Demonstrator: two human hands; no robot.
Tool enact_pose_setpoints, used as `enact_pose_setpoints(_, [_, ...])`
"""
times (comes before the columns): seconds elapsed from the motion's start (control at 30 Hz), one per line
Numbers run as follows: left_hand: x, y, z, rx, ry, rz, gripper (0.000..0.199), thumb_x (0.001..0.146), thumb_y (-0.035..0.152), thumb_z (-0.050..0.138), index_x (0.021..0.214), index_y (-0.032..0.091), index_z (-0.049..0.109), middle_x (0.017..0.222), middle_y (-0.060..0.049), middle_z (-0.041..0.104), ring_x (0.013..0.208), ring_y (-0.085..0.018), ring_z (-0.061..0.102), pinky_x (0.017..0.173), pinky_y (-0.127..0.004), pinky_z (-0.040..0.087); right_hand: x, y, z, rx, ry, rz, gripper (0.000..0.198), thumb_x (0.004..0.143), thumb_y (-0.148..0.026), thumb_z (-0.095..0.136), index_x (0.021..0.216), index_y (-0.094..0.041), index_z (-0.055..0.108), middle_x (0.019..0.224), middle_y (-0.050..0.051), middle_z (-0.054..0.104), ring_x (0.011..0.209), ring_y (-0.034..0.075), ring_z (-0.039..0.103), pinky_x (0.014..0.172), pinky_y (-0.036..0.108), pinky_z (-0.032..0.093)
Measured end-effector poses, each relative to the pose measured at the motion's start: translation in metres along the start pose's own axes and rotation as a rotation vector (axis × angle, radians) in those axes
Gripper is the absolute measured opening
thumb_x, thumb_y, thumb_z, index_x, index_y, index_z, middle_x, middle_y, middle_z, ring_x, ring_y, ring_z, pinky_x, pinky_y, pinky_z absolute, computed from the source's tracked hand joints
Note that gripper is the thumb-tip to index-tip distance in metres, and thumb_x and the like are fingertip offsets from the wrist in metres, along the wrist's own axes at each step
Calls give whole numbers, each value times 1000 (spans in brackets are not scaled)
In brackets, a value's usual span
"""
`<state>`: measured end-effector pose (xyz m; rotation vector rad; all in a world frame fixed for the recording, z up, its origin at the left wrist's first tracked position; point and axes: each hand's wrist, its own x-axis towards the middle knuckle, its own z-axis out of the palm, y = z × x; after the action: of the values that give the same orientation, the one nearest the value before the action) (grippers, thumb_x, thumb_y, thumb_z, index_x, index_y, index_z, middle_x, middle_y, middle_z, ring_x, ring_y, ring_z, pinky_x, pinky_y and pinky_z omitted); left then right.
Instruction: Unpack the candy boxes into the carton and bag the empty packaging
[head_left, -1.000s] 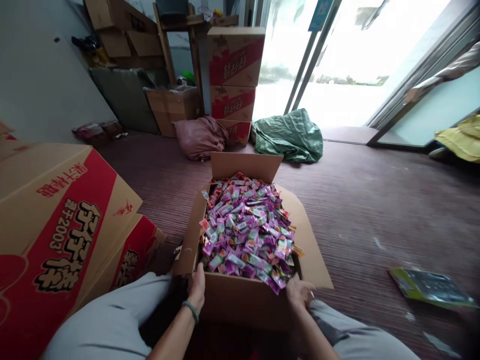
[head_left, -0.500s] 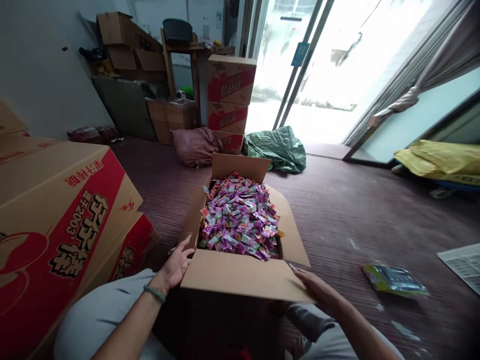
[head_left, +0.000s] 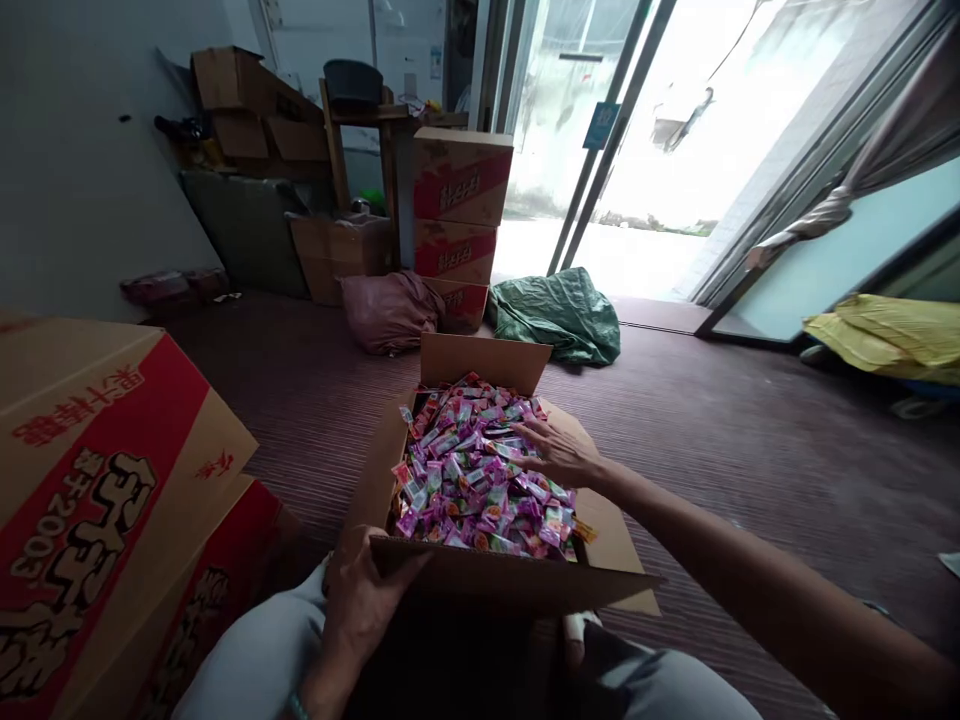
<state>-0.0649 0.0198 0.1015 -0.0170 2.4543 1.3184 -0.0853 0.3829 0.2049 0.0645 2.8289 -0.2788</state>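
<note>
Between my knees stands an open cardboard box [head_left: 517,580], its flaps folded outward. Small wrapped candies [head_left: 480,480], mostly purple with some red and orange, are heaped inside up to the rim. My left hand [head_left: 367,590] grips the near flap at its left corner, thumb on one side and fingers on the other. Over the right part of the heap lies my right hand [head_left: 559,455], palm down with fingers spread, touching the candies; nothing is seen gripped in it.
Red-printed cartons [head_left: 90,480] stand close on my left. More cartons [head_left: 457,190] are stacked by the glass door, with a maroon sack [head_left: 390,310] and a green sack [head_left: 559,310] before them. A yellow sack [head_left: 892,330] lies at the right.
My right hand has left the near flap and moved forward onto the candies. My left hand has shifted from beside the box onto the near flap, which is now raised more. The view has shifted somewhat.
</note>
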Motion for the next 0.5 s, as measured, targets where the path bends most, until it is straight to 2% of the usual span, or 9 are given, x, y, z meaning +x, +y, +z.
enact_pose_setpoints(0.1, [6, -9, 15, 56, 79, -8, 58, 64, 69, 72, 102, 26, 63, 94, -8, 74, 93, -34, 71, 76, -36, 54, 73, 2, 28, -103, -69, -18, 82, 89, -74, 42, 157, -30, 31, 168, 9, 13, 154, 36, 8, 122, 60, 11])
enact_pose_setpoints(0.2, [13, -24, 28, 120, 176, 2, 65, 63, 75, 70, 104, 25, 64, 102, -12, 72, 97, -35, 68, 80, -40, 55, 107, 3, 67, -84, -167, 56, 86, 87, -79, 38, 159, -34, 23, 168, 10, 11, 152, 42, 9, 116, 69, 15])
enact_pose_setpoints(0.27, [19, -34, 33, 189, 206, 33, 66, 66, 78, 66, 105, 25, 65, 102, -12, 70, 98, -35, 67, 86, -44, 54, 105, 1, 88, -77, -209, 1, 89, 82, -85, 39, 156, -36, 31, 166, 13, 18, 148, 47, 18, 111, 74, 19])
enact_pose_setpoints(0.37, [29, -45, 39, 244, 219, 103, 67, 70, 80, 61, 105, 24, 65, 106, -14, 66, 106, -37, 63, 95, -50, 51, 80, -2, 108, -54, -263, -193, 92, 75, -91, 41, 150, -37, 44, 161, 16, 28, 143, 49, 26, 107, 77, 19])
enact_pose_setpoints(0.43, [33, -50, 45, 214, 233, 121, 70, 71, 80, 61, 111, 23, 63, 116, -17, 63, 116, -38, 58, 101, -53, 47, 65, -4, 116, -39, -295, -251, 94, 73, -91, 43, 150, -38, 44, 162, 17, 27, 144, 50, 22, 106, 79, 16])
enact_pose_setpoints(0.5, [36, -52, 52, 155, 224, 103, 74, 74, 79, 59, 120, 22, 57, 125, -18, 59, 124, -38, 53, 106, -54, 45, 60, -4, 123, -27, -323, -245, 93, 74, -90, 43, 151, -38, 42, 164, 17, 21, 146, 51, 17, 107, 80, 12])
